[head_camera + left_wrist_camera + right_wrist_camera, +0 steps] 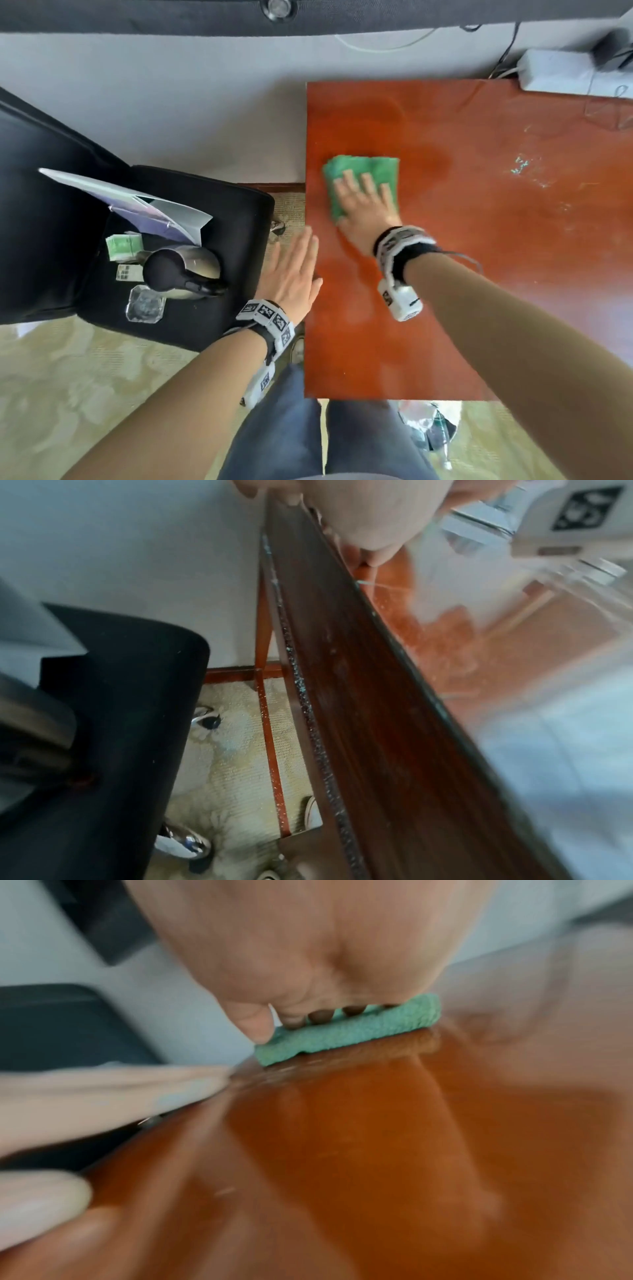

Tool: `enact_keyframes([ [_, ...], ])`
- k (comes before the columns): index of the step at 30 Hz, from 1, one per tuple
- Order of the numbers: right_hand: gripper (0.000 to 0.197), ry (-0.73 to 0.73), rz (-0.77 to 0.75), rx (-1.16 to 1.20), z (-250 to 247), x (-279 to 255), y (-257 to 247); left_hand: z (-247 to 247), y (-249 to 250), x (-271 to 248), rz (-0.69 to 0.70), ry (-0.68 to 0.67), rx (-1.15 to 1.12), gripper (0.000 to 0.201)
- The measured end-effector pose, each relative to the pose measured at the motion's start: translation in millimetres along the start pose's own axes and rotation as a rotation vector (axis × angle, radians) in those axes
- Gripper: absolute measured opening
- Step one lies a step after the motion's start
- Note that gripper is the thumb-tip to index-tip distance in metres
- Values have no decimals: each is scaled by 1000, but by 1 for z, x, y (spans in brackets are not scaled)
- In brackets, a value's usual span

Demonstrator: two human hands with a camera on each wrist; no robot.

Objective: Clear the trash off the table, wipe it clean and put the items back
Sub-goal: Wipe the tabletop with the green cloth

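Two hands were in view. The right hand (364, 205) lay flat on a folded green cloth (363, 171), fingers straight and spread, pressing it onto the red-brown table (479, 240) near the table's left edge; palm hid approx. half the cloth. The cloth's long axis could not be told with certainty. Right wrist view was blurred; the cloth (349, 1031) showed as a thick folded pad. The left hand (293, 274) was flat, fingers straight, holding nothing, at the table's left edge w/ thumb over the top. Left wrist view cut off the fingers. On the black chair (236, 219): kettle (185, 270), papers (144, 209), glass ashtray (145, 305), green packet (123, 245).
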State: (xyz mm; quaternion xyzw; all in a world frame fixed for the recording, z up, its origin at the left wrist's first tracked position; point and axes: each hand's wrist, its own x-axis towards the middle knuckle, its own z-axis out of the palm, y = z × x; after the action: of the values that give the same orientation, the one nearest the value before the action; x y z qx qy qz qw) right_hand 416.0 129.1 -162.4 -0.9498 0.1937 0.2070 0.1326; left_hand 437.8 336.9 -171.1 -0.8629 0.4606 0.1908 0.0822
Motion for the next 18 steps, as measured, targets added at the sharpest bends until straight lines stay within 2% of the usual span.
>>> enact_keyframes([
  [2,66,-75,-214,-77,5,-2,-34,-2,2,-1,98,-42,56,74],
  [4,64,-72,-215,-85,1,8,-19,-4,-1,0,117,-50,74,73],
  [9,66,44,320,163,-25,24,65,-9,-9,0,163,-38,37,68],
  [11,67,41,415,229,-30,30,68,-11,-8,2,169,-37,-1,69],
  [12,67,52,416,224,-31,34,59,-11,-7,4,166,-32,-8,70],
  [14,69,58,292,124,-30,44,26,-9,-4,9,157,-27,-4,72],
  [18,63,-80,-276,-179,-19,56,-49,-13,4,26,130,-15,-23,75],
])
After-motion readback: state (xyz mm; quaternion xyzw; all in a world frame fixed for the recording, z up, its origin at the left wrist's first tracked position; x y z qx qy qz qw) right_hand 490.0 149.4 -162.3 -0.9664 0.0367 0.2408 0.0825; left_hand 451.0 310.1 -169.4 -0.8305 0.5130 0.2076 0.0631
